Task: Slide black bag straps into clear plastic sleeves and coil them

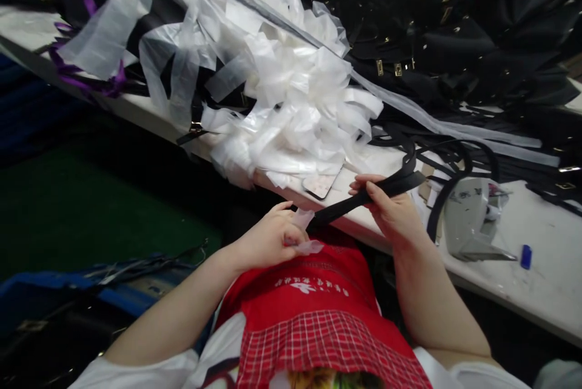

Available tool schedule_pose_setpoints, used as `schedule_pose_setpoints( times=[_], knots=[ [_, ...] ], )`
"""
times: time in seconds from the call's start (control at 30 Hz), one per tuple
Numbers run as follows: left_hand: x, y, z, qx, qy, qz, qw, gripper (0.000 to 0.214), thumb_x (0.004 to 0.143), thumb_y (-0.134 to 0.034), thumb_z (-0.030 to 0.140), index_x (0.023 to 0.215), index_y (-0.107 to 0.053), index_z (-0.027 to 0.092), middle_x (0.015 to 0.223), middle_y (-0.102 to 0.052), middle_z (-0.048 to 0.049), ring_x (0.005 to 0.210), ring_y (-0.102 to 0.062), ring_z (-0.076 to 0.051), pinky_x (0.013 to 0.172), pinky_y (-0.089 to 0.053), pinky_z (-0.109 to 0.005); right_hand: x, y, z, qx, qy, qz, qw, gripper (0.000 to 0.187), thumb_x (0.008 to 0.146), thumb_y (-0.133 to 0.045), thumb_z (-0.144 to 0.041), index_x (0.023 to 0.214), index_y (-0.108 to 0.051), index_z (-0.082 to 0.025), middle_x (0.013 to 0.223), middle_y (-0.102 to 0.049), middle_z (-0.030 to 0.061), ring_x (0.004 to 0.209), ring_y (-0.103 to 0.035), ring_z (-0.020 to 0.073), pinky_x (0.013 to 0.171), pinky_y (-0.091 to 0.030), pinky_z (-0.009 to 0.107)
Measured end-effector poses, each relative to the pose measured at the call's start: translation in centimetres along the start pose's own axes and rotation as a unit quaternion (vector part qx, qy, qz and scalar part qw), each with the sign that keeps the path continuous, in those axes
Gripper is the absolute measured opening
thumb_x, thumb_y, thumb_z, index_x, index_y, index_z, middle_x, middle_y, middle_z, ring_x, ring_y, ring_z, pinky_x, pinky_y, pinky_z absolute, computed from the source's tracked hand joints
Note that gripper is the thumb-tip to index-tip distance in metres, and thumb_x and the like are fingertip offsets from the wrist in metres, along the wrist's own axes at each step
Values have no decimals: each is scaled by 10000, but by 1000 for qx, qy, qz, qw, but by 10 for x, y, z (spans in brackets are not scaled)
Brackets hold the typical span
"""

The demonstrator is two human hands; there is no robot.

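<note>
My right hand (pixel 394 214) grips a flat black strap (pixel 337 209) between thumb and fingers, above the table's front edge. The strap curls away over the table on the right and its other end reaches down by my left hand (pixel 268 237). Closed fingers of that left hand hold a small piece of translucent plastic film (pixel 304 218), whose ends stick out beside the strap. Whether the left fingers also touch the strap, I cannot tell.
A large heap of white plastic film strips (pixel 291 116) covers the table (pixel 541 262). A phone (pixel 322 184) lies at its edge. To the right stand a white tape dispenser (pixel 473 219) and a blue cap (pixel 526 257). Black bags (pixel 454 31) are piled behind. A blue crate (pixel 40 286) is lower left.
</note>
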State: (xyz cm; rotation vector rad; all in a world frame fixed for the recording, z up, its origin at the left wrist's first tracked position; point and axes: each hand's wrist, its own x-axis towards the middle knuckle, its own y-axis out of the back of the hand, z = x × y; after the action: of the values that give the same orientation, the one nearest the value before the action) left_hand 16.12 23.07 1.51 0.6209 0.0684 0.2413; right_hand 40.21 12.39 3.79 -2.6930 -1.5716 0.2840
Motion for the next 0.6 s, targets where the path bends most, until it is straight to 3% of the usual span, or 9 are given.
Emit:
schedule_pose_setpoints(
  times=[0.07,0.13,0.23,0.4,0.6],
  knots=[
    [-6,-2,-5,-12,13,-17,1000,207,901,-652,366,778,-766,244,785,-760,41,884,-655,-153,1124,-237,-381,0,1,-4,30,3,-10,999,234,836,-728,-365,1022,-709,-225,973,-728,48,942,-693,193,867,-558,354],
    [-8,-6,-6,-18,20,-35,999,207,892,-659,362,774,-768,232,781,-750,25,817,-641,-146,969,-364,-309,-2,-2,-8,75,11,-15,997,216,826,-726,-294,1032,-702,-237,990,-740,41,979,-699,204,934,-545,398],
    [-6,-11,-2,-16,16,-62,998,290,903,-634,409,728,-768,220,715,-713,2,763,-611,-151,788,-392,-265,-4,-7,-12,160,44,-17,986,302,755,-676,-122,1008,-701,-286,988,-752,-17,1036,-693,202,1046,-484,459],
    [6,-17,11,-25,1,-101,995,213,870,-678,346,717,-759,222,699,-696,8,741,-607,-152,761,-382,-263,-4,-8,-17,231,78,-17,970,536,604,-496,-8,933,-701,-377,1062,-737,-105,1196,-620,190,1127,-385,536],
    [13,-20,14,-32,-18,-97,995,216,867,-672,345,713,-761,222,682,-689,8,728,-605,-150,787,-386,-265,-10,-4,-23,214,76,-18,974,567,568,-462,-21,946,-694,-373,1091,-729,-94,1188,-623,196,1111,-401,543]
  ],
)
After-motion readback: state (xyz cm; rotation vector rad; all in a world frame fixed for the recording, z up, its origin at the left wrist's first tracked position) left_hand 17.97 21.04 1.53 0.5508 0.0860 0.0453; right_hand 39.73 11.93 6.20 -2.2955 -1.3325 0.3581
